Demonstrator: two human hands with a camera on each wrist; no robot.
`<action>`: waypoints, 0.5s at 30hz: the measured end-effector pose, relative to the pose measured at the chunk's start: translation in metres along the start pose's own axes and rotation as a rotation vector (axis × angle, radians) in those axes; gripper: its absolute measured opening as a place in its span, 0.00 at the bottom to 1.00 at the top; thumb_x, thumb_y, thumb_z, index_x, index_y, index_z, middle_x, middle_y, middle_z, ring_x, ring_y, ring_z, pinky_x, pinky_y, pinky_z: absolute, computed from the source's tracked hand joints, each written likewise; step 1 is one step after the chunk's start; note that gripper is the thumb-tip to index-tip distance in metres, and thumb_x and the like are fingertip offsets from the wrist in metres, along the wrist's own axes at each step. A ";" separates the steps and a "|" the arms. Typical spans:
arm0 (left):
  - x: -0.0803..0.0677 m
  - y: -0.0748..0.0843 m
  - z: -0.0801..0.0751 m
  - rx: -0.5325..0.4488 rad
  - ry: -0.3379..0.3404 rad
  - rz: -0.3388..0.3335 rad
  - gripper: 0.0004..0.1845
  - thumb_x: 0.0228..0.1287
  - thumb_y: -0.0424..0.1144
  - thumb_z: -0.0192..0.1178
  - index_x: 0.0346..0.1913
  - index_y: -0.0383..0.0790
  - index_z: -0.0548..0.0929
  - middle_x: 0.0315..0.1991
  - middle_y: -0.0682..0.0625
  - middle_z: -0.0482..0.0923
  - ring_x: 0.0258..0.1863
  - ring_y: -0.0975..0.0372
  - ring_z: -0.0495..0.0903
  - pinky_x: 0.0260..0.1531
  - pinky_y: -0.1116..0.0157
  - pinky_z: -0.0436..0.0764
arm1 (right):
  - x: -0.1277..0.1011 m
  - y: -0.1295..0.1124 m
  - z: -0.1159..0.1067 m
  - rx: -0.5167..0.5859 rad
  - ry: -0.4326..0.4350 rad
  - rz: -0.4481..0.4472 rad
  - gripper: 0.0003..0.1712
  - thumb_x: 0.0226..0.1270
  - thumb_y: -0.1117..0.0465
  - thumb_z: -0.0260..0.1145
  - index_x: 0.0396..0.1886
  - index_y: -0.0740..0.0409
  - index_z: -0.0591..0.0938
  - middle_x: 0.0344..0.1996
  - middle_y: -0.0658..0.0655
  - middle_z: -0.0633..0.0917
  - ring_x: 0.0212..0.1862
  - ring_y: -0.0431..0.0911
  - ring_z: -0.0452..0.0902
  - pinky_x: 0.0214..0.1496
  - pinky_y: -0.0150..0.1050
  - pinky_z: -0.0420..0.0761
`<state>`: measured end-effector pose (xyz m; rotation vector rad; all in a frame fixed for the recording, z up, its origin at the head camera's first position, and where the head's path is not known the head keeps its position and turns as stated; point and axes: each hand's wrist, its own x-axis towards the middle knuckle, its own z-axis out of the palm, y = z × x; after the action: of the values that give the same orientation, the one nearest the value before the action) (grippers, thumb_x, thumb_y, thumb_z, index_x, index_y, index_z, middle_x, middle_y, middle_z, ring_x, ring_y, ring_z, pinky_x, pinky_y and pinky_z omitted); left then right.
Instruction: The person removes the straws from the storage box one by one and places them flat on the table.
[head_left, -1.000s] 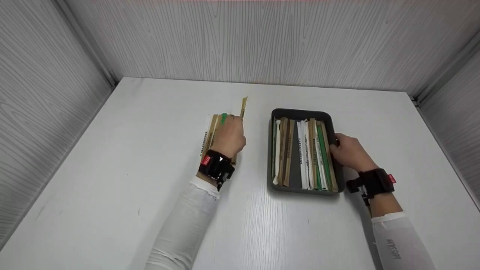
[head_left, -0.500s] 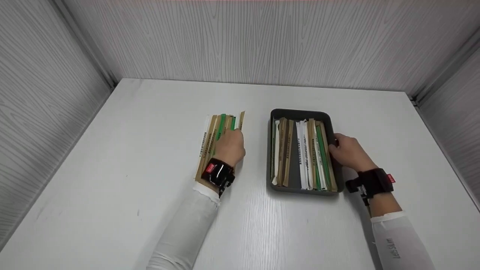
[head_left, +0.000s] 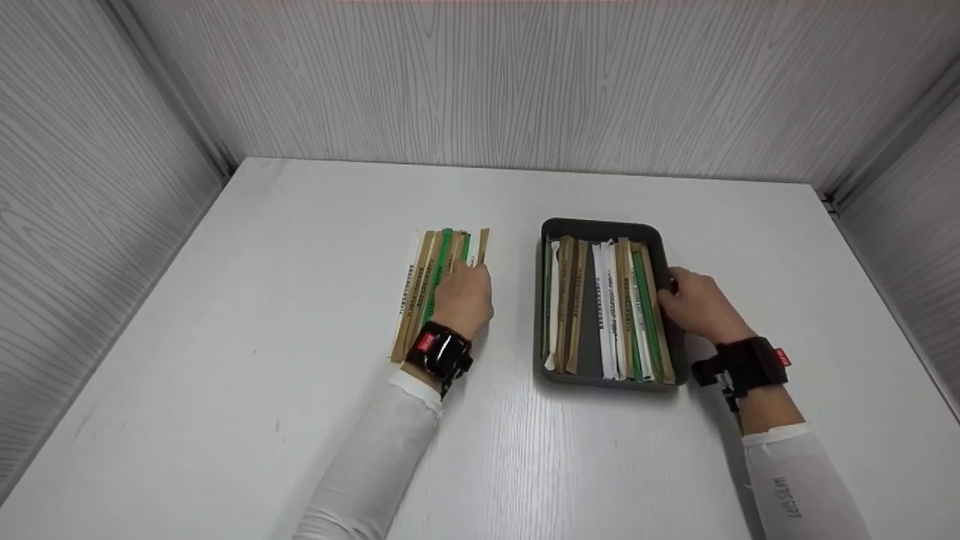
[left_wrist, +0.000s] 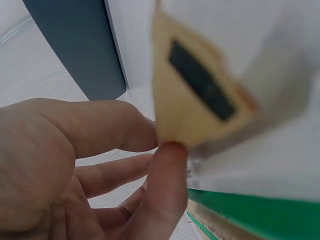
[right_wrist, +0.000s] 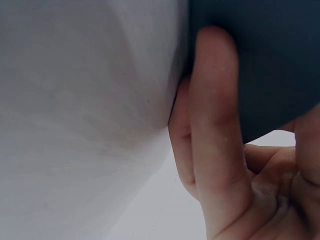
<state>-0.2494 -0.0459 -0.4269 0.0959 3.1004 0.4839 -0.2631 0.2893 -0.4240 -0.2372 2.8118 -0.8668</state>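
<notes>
In the head view my left hand [head_left: 463, 300] is over the right side of a row of slim paper-wrapped sticks [head_left: 427, 277], brown, white and green, lying side by side. Its thumb and a finger pinch a brown paper-wrapped stick [left_wrist: 200, 85], seen close in the left wrist view; this stick's far end [head_left: 484, 238] shows at the row's right end. My right hand [head_left: 705, 304] grips the right wall of a dark grey tray [head_left: 602, 226]. In the right wrist view its fingers [right_wrist: 215, 100] lie along the tray's outer wall [right_wrist: 277, 60].
Inside the tray stand two groups of similar wrapped sticks, a left group [head_left: 568, 307] and a right group [head_left: 634, 315], with a bare strip of tray floor [head_left: 590, 322] between. The white table [head_left: 337, 187] meets grey wood-grain panels [head_left: 480, 82] at the back and sides.
My left hand has drawn the brown stick back toward me, so its far end now sits level with the row. The right hand and tray have stayed in place.
</notes>
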 end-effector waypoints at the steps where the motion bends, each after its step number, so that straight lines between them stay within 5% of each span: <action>1: 0.000 0.000 0.000 0.003 -0.004 0.000 0.06 0.66 0.25 0.65 0.44 0.25 0.86 0.45 0.33 0.81 0.36 0.49 0.85 0.32 0.52 0.88 | 0.000 0.000 0.000 0.003 0.000 0.001 0.24 0.80 0.63 0.50 0.65 0.76 0.72 0.36 0.65 0.82 0.31 0.49 0.78 0.29 0.41 0.79; 15: -0.001 0.001 -0.005 0.000 -0.015 0.023 0.05 0.65 0.25 0.65 0.42 0.26 0.85 0.45 0.34 0.79 0.33 0.51 0.83 0.30 0.54 0.87 | 0.001 0.001 0.002 -0.011 0.005 0.006 0.26 0.80 0.63 0.50 0.69 0.78 0.69 0.41 0.70 0.83 0.35 0.51 0.80 0.31 0.40 0.80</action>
<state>-0.2482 -0.0464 -0.4215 0.1344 3.0875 0.4810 -0.2637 0.2886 -0.4260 -0.2287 2.8207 -0.8525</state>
